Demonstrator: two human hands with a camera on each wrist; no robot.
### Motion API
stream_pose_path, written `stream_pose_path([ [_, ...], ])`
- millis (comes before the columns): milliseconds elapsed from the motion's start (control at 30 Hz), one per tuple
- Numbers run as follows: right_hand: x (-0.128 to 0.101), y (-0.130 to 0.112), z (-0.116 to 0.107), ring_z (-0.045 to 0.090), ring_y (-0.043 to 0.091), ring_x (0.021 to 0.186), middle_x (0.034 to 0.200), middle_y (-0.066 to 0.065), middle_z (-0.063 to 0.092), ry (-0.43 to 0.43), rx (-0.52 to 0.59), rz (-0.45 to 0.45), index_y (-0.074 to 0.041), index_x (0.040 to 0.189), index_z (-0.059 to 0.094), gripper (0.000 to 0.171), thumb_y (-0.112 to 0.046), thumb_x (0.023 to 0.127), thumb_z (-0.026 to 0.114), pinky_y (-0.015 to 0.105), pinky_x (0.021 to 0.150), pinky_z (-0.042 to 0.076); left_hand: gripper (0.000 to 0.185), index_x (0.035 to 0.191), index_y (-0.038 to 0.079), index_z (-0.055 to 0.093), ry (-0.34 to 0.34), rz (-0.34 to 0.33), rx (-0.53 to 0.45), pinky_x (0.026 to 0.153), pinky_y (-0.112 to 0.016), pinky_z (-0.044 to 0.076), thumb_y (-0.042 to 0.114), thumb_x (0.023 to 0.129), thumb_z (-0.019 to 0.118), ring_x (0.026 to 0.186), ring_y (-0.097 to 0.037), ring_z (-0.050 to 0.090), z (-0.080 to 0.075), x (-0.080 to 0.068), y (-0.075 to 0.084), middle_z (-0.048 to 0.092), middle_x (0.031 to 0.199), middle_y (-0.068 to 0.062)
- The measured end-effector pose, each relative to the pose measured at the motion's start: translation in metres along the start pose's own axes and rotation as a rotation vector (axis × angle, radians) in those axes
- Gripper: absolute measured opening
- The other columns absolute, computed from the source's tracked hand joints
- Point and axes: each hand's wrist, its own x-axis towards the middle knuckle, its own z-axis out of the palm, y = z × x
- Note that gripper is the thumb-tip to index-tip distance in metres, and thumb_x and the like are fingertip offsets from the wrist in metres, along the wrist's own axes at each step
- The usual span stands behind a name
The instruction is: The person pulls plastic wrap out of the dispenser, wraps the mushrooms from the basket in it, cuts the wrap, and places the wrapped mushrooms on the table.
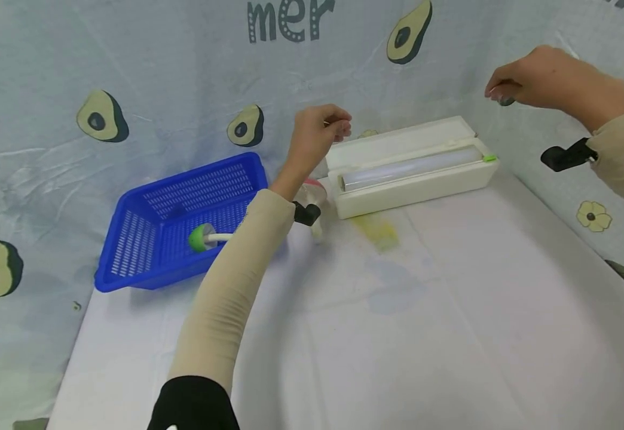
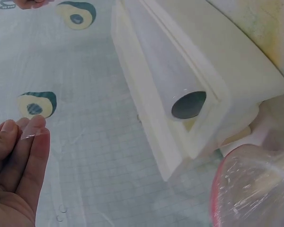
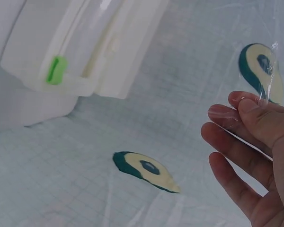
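Note:
A white cling-film dispenser box (image 1: 414, 179) lies open at the back of the table, with the film roll (image 1: 409, 169) in it and a green slider (image 1: 489, 158) at its right end. My left hand (image 1: 323, 128) is raised over the box's left end and pinches a corner of clear film (image 2: 33, 135) between thumb and fingertips. High above the box's right end, my right hand (image 1: 511, 86) pinches the other corner of the film (image 3: 267, 71). The sheet between the hands is almost invisible in the head view.
A blue plastic basket (image 1: 129, 280) sits at the left and holds a toy mushroom with a green cap (image 1: 200, 237). A pink-rimmed item wrapped in film (image 2: 251, 189) stands by the box's left end. Avocado-print cloth walls enclose the white table (image 1: 452, 334).

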Motion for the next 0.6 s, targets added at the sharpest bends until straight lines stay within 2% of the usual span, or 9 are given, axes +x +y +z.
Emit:
stream_pose_path([
  [167,0.002,-0.006,-0.013,0.062,0.036,0.076,0.101,0.029,0.070,0.048,-0.040,-0.006,0.008,0.112,0.066,0.018,-0.004,0.101,0.061,0.056,0.072,0.049,0.014,0.106,-0.002,0.077,0.008,-0.011,0.016,0.078,-0.019,0.057,0.004,0.098,0.066,0.084,-0.015,0.073,-0.012,0.002,0.005,0.076,0.096,-0.014],
  [400,0.002,-0.013,-0.027,0.059,0.039,0.071,0.098,0.033,0.068,0.183,-0.062,-0.054,0.011,0.106,0.066,0.013,0.001,0.098,0.063,0.058,0.070,0.048,0.015,0.106,-0.002,0.077,0.053,-0.008,-0.010,0.077,-0.019,0.058,0.003,0.097,0.067,0.083,-0.014,0.073,-0.023,-0.002,0.014,0.077,0.098,-0.015],
  [533,0.002,-0.017,-0.032,0.060,0.043,0.076,0.098,0.034,0.067,0.231,-0.064,-0.063,0.012,0.106,0.066,0.012,0.003,0.098,0.062,0.059,0.074,0.048,0.014,0.106,-0.001,0.078,0.055,0.011,-0.008,0.077,-0.019,0.057,0.002,0.096,0.068,0.083,-0.013,0.074,-0.027,-0.010,0.020,0.077,0.098,-0.014],
  [600,0.000,-0.018,-0.036,0.061,0.047,0.083,0.102,0.036,0.065,0.242,-0.059,-0.054,0.013,0.108,0.065,0.013,0.005,0.099,0.059,0.062,0.079,0.048,0.014,0.106,-0.001,0.078,0.050,0.027,0.002,0.078,-0.018,0.057,0.002,0.096,0.068,0.084,-0.012,0.073,-0.029,-0.013,0.023,0.077,0.098,-0.014],
])
